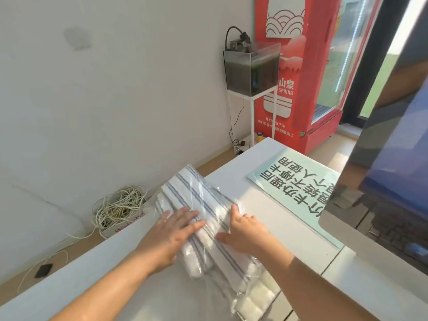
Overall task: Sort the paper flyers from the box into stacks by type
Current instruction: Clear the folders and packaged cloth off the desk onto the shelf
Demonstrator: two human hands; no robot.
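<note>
Left hand (pixel 177 230) and right hand (pixel 245 230), fingers spread flat, press side by side on a plastic-wrapped bundle of white, blue-striped sheets (pixel 203 205) lying on the white counter (pixel 115 262). Right of the bundle lies a pale green printed flyer (pixel 294 188); no box can be made out

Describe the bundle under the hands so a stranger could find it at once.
On the white counter, left of the pale green sign, a bundle hangs over the counter's left edge. Both the left hand and right hand press on it. Alone here it is white with grey stripes, wrapped in clear plastic.
</note>
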